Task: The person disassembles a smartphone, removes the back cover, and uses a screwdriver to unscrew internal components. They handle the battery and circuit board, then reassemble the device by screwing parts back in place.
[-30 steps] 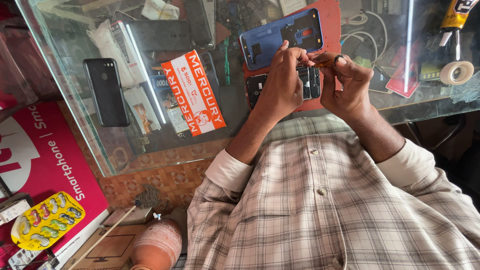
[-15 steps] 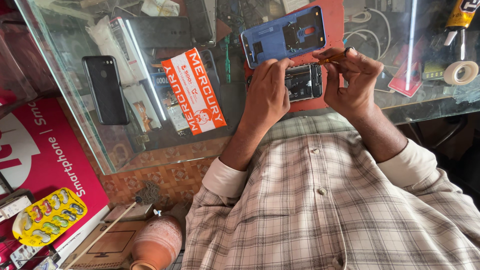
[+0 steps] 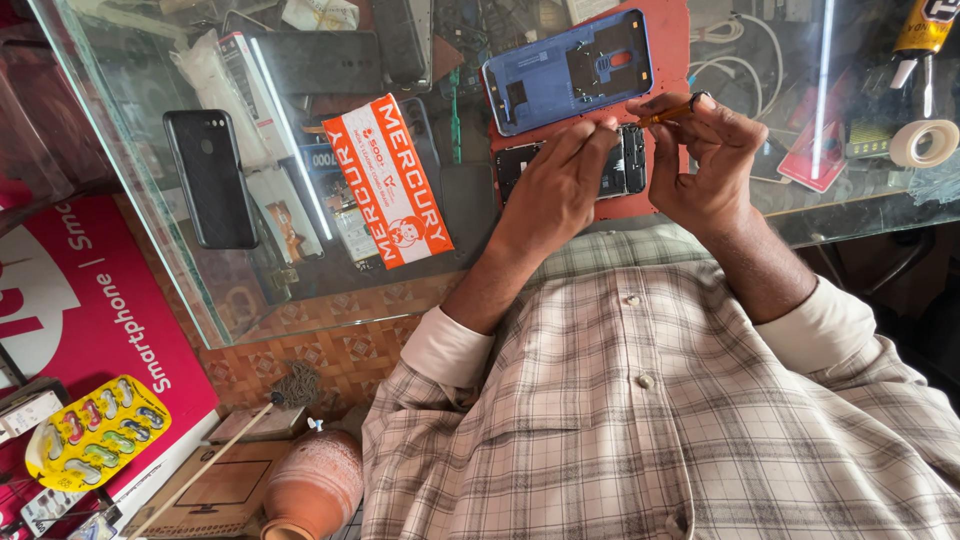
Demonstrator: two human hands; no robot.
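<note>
An opened black phone (image 3: 628,168) with its insides showing lies on a red mat (image 3: 672,40) on the glass counter. My left hand (image 3: 555,190) lies over it and holds it down, fingers stretched toward its upper edge. My right hand (image 3: 708,160) pinches a small orange-handled screwdriver (image 3: 664,113) just above the phone, its tip pointing at my left fingertips. The phone's blue back cover (image 3: 570,70) rests inside-up on the mat right behind both hands.
On the glass lie a black phone (image 3: 210,175), an orange-and-white carton (image 3: 388,180), white cables (image 3: 740,50), a red case (image 3: 815,150), a tape roll (image 3: 922,142) and a glue tube (image 3: 925,25). Below the counter: a clay pot (image 3: 312,485), a yellow blister tray (image 3: 95,430).
My hands, bunched together over the phone, have come apart. The left hand now lies flat on the phone, and the right hand has lifted slightly with the screwdriver.
</note>
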